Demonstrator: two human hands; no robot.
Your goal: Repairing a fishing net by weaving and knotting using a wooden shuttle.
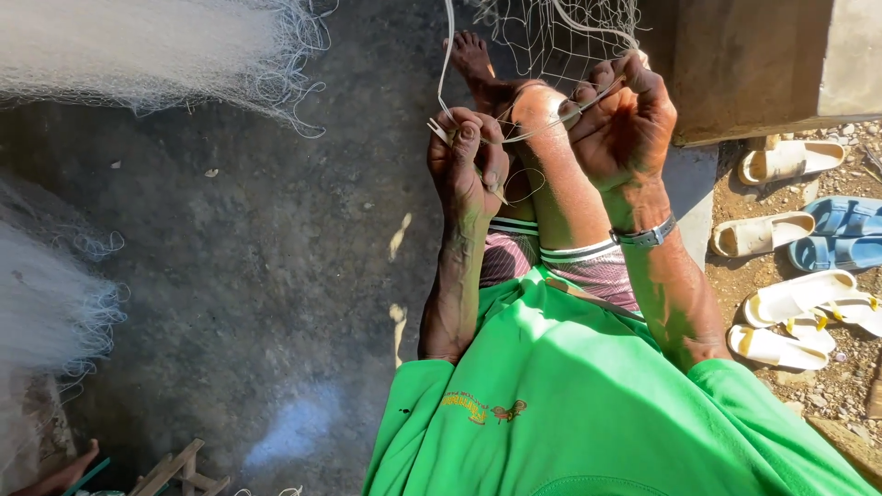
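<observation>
The net hangs stretched over the raised knee, between the hands; its fine mesh could snag a toe or slacken if either grip slips. The right hand is curled tight around the cord. The left hand's fingers pinch a thin needle.

Setting: we read this as an outdoor net-mending spot beside a dwelling. Evidence: dark bare ground, with heaps of fine white fishing net well left of the hands, and stretched mesh just above them. To their right, a concrete wall, then sandals and slippers on gravel (a doorstep habit). Hard sunlight, no roof seen.
</observation>
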